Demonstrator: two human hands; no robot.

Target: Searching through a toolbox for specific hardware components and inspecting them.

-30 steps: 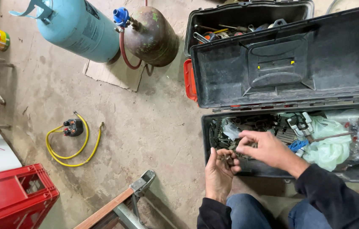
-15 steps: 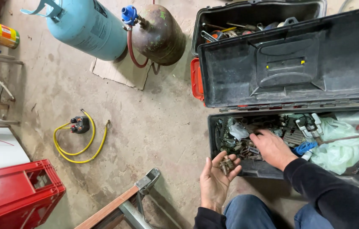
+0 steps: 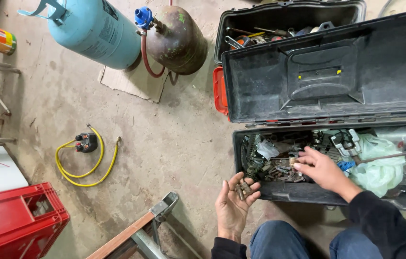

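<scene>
**A:** From the head view, what step is this?

**B:** Sorting small hardware, I'd judge. The left hand (image 3: 234,206) is held palm up over the concrete floor (image 3: 164,139), just outside the front wall of the open black toolbox (image 3: 308,192). Its fingers are loosely cupped, not closed, around a few small metal fittings (image 3: 242,188) lying on the palm.

**A:** And the other hand?

**B:** The right hand (image 3: 320,170) reaches into the toolbox, near its front edge, fingertips down among the loose metal parts (image 3: 279,168). Whether they are pinched on a piece I cannot tell; the fingertips blur into the clutter.

**A:** What does the next move call for?

**B:** As I read it, a fine pinch to pull one small piece out of the pile, with the left palm kept level so the fittings don't roll off.

**A:** How do the fittings look?

**B:** Short, dull brownish, tarnished, perhaps threaded; too small to say more.

**A:** Anything else around?

**B:** A pale green plastic bag (image 3: 380,168) lies toward the toolbox's right end. The lid stands open behind. On the floor are a blue gas cylinder (image 3: 97,31), a rusty brown cylinder (image 3: 179,41), a yellow hose (image 3: 85,165) and a red crate (image 3: 16,223).
</scene>
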